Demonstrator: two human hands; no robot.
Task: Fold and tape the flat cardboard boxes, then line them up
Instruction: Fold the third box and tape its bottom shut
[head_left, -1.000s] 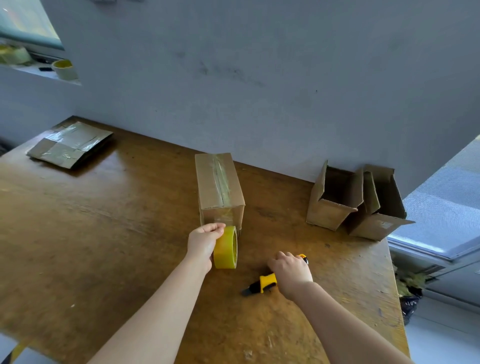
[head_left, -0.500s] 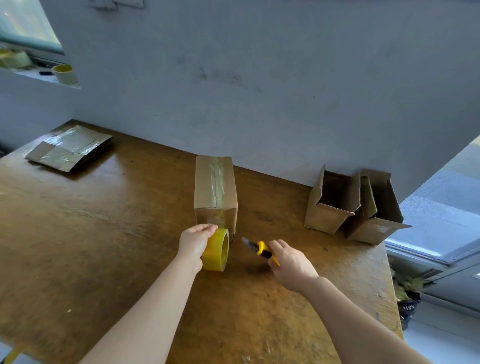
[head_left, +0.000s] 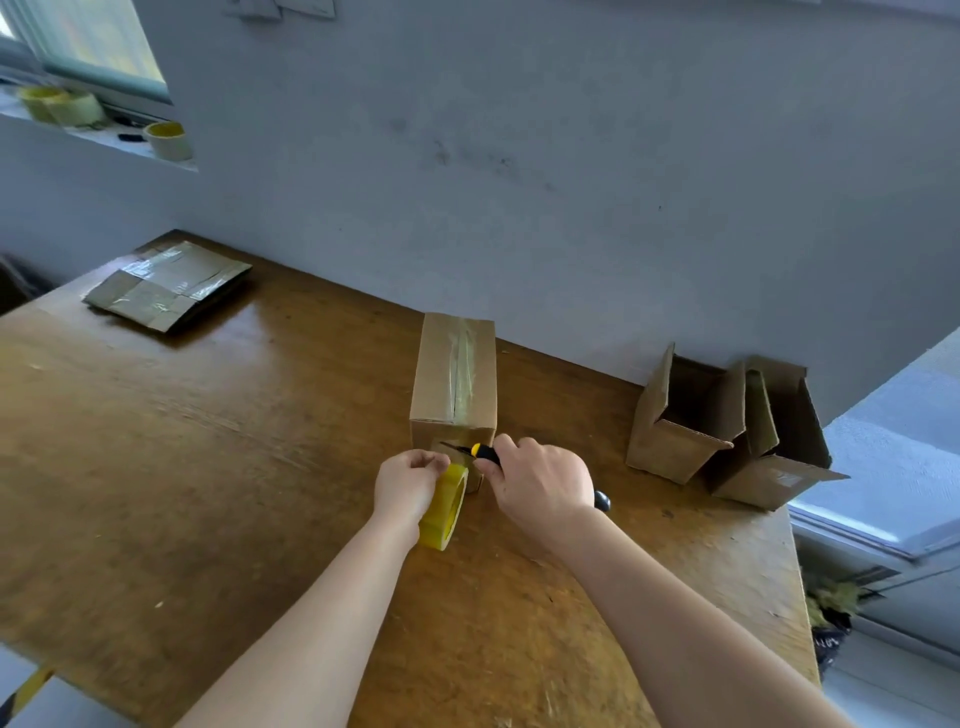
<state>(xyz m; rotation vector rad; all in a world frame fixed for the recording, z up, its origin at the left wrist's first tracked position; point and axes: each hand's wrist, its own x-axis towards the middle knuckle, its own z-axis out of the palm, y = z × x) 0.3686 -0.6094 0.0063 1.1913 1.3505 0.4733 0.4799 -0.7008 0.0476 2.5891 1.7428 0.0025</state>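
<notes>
The taped cardboard box (head_left: 454, 374) sits on the wooden table (head_left: 208, 467) near the middle, a little toward the wall. Its long axis runs straight away from the person, one short end facing them and the other facing the wall. A strip of clear tape lies along the top seam, following that same axis, and folds down over the near end.

The left hand (head_left: 408, 483) grips the yellow tape roll (head_left: 445, 506), its fingers curled over the top of the rim. The roll stands on edge just in front of the box's near end, leaning slightly, with its flat face turned to the right. Whether its lower edge touches the table cannot be told.

The right hand (head_left: 540, 486) is wrapped around a yellow-and-black utility knife (head_left: 480, 452). The knife's long axis slants from the black butt, which pokes out behind the wrist at the lower right, up to the tip at the upper left. The tip points left at the near end of the box, just above the roll, between the two hands.

Two open cardboard boxes (head_left: 680, 415) (head_left: 774, 441) stand side by side at the right rear of the table against the wall, touching, with their flaps raised. A stack of flat cardboard boxes (head_left: 169, 283) lies at the far left corner, well apart from the rest. Spare tape rolls (head_left: 166, 140) rest on the window sill (head_left: 104, 137) at the upper left.
</notes>
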